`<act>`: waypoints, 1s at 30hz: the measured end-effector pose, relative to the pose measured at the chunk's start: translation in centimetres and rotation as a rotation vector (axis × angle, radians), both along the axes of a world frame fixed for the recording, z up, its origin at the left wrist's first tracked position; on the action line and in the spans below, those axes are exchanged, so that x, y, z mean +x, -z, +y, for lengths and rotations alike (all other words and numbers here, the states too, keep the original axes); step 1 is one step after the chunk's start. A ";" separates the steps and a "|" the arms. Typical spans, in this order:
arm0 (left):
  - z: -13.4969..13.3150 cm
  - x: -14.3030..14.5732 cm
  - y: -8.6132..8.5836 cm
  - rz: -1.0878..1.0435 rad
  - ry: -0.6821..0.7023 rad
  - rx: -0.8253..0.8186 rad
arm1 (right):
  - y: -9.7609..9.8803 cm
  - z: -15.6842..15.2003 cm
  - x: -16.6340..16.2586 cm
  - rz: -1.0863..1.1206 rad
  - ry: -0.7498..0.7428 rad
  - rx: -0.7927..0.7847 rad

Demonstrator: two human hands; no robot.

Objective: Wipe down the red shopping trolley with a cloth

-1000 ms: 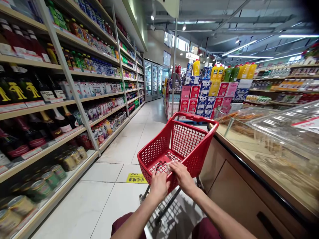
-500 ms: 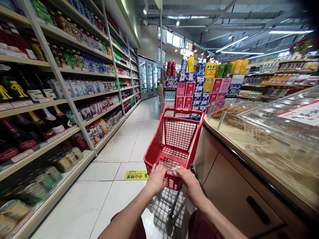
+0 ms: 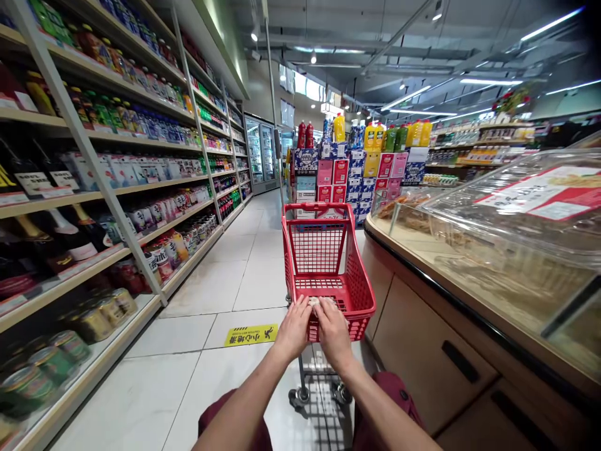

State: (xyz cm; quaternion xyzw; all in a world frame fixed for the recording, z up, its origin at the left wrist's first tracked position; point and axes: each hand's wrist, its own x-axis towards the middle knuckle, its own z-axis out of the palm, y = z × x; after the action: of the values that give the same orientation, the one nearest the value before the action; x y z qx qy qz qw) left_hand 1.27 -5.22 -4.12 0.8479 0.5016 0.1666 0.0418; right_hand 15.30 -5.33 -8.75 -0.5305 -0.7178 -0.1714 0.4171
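A red plastic shopping cart [image 3: 359, 285] stands right in front of me, its basket bare inside. My left hand [image 3: 295, 324] rests over the near rim with its fingers curled on the edge. Close beside it, my right hand [image 3: 332, 322] bends over the same rim, fingertips inside the edge. A small white crumpled piece, like tissue or cloth [image 3: 313, 302], shows between the fingertips of both hands. My palms and the handle part beneath them are hidden. Under the basket, dark wheels [image 3: 299, 397] touch the tiles.
Shelves of bottles and cans [image 3: 154, 169] line the left side. On the right runs a curved counter [image 3: 422, 275] with clear plastic covers [image 3: 526, 219]. Stacked drink boxes [image 3: 339, 172] stand ahead. A yellow floor sticker [image 3: 251, 335] lies left of the cart on white tiles [image 3: 216, 285].
The cart has swung, its far end now turned leftward and its near end rightward. My hands have come closer together on the rim. The view has turned slightly right.
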 end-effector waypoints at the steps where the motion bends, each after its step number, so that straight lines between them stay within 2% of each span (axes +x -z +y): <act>1: -0.2 -0.1 0.1 -0.003 -0.023 0.025 | 0.2 -0.1 1.1 -0.026 -0.011 0.001; 3: -0.5 -0.3 0.1 -0.010 -0.075 0.052 | 0.6 -0.1 3.6 -0.027 -0.003 -0.005; 5: -0.6 -0.1 0.0 -0.012 -0.082 0.034 | 0.9 0.0 4.5 0.048 0.042 0.009; 7: -0.6 0.4 -0.4 -0.012 -0.067 0.000 | 1.4 0.2 3.2 0.123 0.038 0.035; 10: -0.6 0.8 -0.9 -0.006 -0.060 -0.033 | 1.6 0.3 0.0 0.143 -0.083 0.069; 13: -0.6 0.5 -1.4 0.019 -0.044 -0.061 | 1.3 0.5 1.0 0.114 -0.178 0.093; 16: -0.4 0.1 -1.6 0.011 -0.044 -0.085 | 1.1 0.5 5.1 0.237 -0.036 0.104; 18: -0.2 0.1 -1.4 -0.022 -0.052 -0.090 | 1.2 0.4 6.2 0.330 0.042 0.094; 21: -0.1 0.1 -1.2 -0.062 -0.050 -0.086 | 2.3 0.2 3.8 0.323 -0.079 0.056; 25: -0.3 -0.2 -1.2 -0.086 -0.048 -0.084 | 5.2 -0.6 -0.5 0.178 -0.176 0.006; 28: -0.5 -0.6 -1.5 -0.088 -0.047 -0.094 | 6.5 -1.6 -0.4 0.078 -0.197 -0.076; 30: -0.5 -0.7 -1.6 -0.082 -0.048 -0.100 | 6.1 -2.0 0.6 0.086 -0.217 -0.086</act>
State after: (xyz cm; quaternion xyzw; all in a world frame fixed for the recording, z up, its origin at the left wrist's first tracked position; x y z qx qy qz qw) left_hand 0.57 -5.75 -2.51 0.8248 0.5274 0.1772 0.1005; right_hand 15.92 -7.29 -14.87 -0.4742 -0.7589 -0.0712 0.4405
